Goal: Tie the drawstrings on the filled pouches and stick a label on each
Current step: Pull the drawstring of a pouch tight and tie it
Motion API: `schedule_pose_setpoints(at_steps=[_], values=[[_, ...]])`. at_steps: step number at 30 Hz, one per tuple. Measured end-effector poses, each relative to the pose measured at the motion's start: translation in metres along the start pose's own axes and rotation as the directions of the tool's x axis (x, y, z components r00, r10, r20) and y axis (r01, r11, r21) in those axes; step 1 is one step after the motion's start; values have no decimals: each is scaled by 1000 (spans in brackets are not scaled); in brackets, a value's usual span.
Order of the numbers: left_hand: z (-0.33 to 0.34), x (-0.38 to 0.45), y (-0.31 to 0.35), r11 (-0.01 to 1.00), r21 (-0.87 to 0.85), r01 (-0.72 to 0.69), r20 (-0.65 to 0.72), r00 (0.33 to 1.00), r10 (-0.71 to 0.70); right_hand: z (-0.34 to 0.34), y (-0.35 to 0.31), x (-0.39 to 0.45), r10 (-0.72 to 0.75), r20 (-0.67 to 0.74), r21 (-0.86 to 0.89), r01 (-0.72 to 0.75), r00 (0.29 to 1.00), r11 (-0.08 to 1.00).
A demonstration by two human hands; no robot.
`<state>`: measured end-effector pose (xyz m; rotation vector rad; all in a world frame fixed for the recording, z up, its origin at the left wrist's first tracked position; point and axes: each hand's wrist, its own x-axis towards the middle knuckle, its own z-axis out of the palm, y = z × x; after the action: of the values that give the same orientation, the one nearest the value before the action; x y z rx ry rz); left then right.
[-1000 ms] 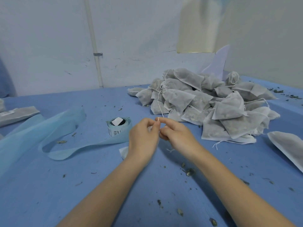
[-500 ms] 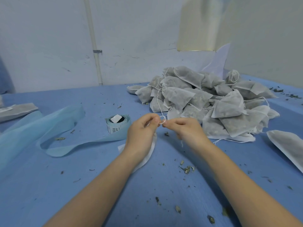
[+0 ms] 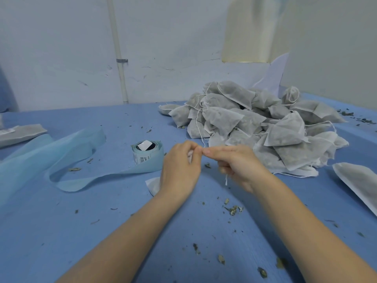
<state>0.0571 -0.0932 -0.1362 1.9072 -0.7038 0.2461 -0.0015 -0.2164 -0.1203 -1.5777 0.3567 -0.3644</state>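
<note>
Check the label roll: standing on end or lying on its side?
Standing on end: the label roll shows its open core facing up, with its blue backing strip trailing loose across the table.

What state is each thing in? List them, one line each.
Left hand: fingers curled, pinching the string.
Right hand: fingers curled, pinching the string.
String: held between both hands, one end dangling.
Pouch: under the left hand, mostly hidden.
Pile of pouches: filled, heaped, strings loose.
Label roll: upright, backing strip unrolled.
Table: littered with herb bits.
</note>
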Motion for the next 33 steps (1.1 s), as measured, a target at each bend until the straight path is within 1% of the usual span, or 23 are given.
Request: schedule_pose_setpoints(at_steps=[2, 3, 5, 7, 11, 13, 14, 16, 18, 21, 22, 23, 24, 26, 27, 28, 29, 30, 31, 32, 33], values=[[2, -1, 0, 999, 48, -19, 19, 1000, 18, -1, -1, 2, 108, -3, 128, -106, 994, 986], [3, -2, 0, 998, 60, -19, 30, 999, 17, -2, -1, 3, 160, 33, 202, -164, 987, 966], [3, -2, 1, 998, 69, -11, 46, 999, 7, 0, -5, 1, 236, 154, 333, -275, 960, 902], [2, -1, 2, 996, 84, -4, 66, 998, -2, 1, -7, -2, 268, 256, 427, -357, 929, 831], [1, -2, 1, 994, 106, -41, 106, 994, 30, 2, -11, -4, 284, 325, 589, -428, 902, 686], [3, -5, 3, 990, 97, -98, 90, 992, 90, 4, -12, -5, 289, 331, 634, -438, 898, 637], [3, -7, 4, 989, 64, -132, 56, 990, 128, 5, -13, -5, 287, 325, 643, -433, 901, 632], [0, -9, 8, 980, -9, -198, -51, 979, 197, 7, -14, -6, 282, 297, 646, -410, 912, 645], [-1, -9, 11, 972, -26, -233, -144, 963, 227, 8, -15, -6, 277, 266, 640, -384, 924, 666], [-1, -6, 13, 973, -4, -231, -232, 947, 223, 7, -14, -5, 273, 224, 634, -352, 936, 688], [-2, -4, 13, 970, 11, -241, -256, 938, 236, 7, -13, -4, 273, 207, 627, -341, 940, 700], [-3, -3, 12, 961, 58, -272, -280, 919, 277, 7, -12, -4, 268, 184, 612, -324, 946, 722], [-5, -2, 12, 939, 136, -315, -298, 891, 342, 7, -12, -4, 255, 148, 575, -293, 955, 764], [-5, -1, 8, 863, 299, -407, -306, 816, 490, 7, -9, -4, 189, 34, 406, -186, 981, 895], [-5, -1, 6, 827, 356, -435, -301, 785, 542, 7, -7, -4, 140, -21, 298, -127, 990, 946], [-5, 0, 5, 816, 376, -440, -297, 776, 556, 7, -6, -4, 92, -60, 206, -78, 994, 975], [-6, -1, 5, 836, 355, -418, -293, 800, 524, 7, -5, -4, 55, -77, 149, -43, 996, 988], [-7, -1, 8, 882, 296, -367, -274, 852, 446, 7, -4, -5, 29, -78, 126, -19, 997, 992], [-7, -2, 10, 928, 224, -298, -230, 909, 347, 7, -3, -6, 4, -73, 127, 5, 997, 992], [-7, -2, 11, 959, 165, -232, -178, 949, 261, 8, -2, -6, -26, -66, 141, 35, 997, 989], [-6, -1, 11, 974, 133, -186, -147, 968, 205, 10, 0, -6, -61, -65, 141, 70, 996, 988]])
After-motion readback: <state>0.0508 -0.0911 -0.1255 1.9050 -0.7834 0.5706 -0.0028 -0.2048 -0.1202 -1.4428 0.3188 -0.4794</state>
